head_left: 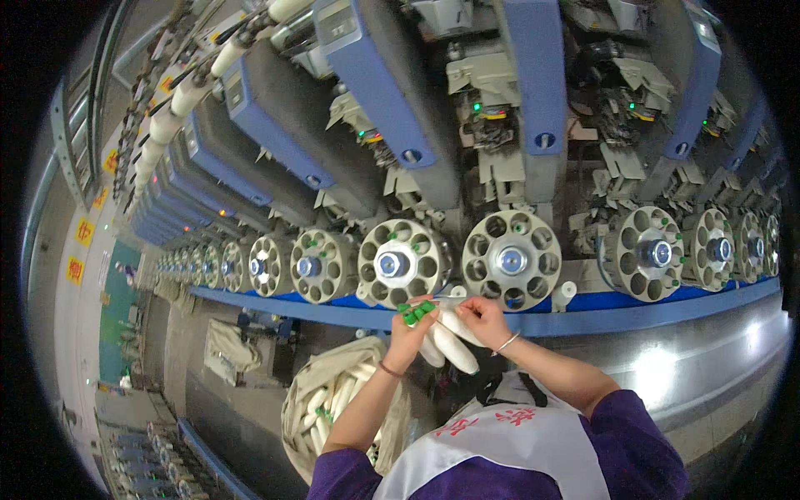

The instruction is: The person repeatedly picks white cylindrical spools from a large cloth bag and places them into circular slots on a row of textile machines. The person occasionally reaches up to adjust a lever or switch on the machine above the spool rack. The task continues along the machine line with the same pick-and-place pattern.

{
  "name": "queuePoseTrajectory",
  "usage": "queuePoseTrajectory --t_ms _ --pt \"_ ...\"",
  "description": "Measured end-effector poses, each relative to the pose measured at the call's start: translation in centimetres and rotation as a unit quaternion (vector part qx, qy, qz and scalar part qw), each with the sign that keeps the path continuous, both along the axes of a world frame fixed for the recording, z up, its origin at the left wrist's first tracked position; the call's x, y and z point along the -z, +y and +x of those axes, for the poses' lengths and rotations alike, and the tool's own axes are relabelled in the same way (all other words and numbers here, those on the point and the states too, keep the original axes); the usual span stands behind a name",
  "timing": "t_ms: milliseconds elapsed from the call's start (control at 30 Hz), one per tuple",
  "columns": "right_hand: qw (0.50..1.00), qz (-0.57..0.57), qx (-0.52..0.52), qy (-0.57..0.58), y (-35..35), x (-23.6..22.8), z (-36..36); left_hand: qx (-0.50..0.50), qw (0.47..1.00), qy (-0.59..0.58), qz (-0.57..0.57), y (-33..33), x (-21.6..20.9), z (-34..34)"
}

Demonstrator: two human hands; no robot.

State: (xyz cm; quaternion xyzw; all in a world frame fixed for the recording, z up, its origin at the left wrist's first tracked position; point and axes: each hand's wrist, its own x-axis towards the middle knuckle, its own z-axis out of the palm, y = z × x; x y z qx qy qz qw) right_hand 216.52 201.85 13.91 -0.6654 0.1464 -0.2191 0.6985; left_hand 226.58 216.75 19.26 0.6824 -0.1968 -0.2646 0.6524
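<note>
My left hand is closed around several white yarn bobbins. Their green tube ends stick up above my fingers, and the wound white bodies hang to the right and down. Beside them, my right hand has its fingers pinched together next to the upper part of the yarn. Whatever lies between those fingertips is too small to make out. Both hands are in front of the machine's blue rail, just below two round magazines, the left one and the right one, each with a ring of round pockets.
A beige cloth sack full of white bobbins stands below my left forearm. More round magazines line the blue rail on both sides. Blue-grey winding heads rise behind them. White cones sit along the upper left.
</note>
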Motion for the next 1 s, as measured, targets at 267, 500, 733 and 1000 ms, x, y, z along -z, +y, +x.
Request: queuePoseTrajectory --t_ms 267,500,733,1000 --pt "0.986 -0.044 0.159 0.010 -17.3 2.0 1.1 0.025 0.997 -0.046 -0.060 -17.9 5.4 0.7" --pt "0.764 0.524 0.363 -0.099 -22.1 5.4 -1.7 0.167 0.984 -0.064 0.024 -20.0 2.9 1.4" --pt "0.949 0.307 -0.048 0.059 -16.9 0.4 -4.3 0.121 0.908 0.362 -0.174 -11.3 0.4 5.7" --pt "0.930 0.321 -0.041 0.176 -17.3 0.8 -8.2 0.095 0.902 0.375 -0.191 -7.3 0.9 4.8"
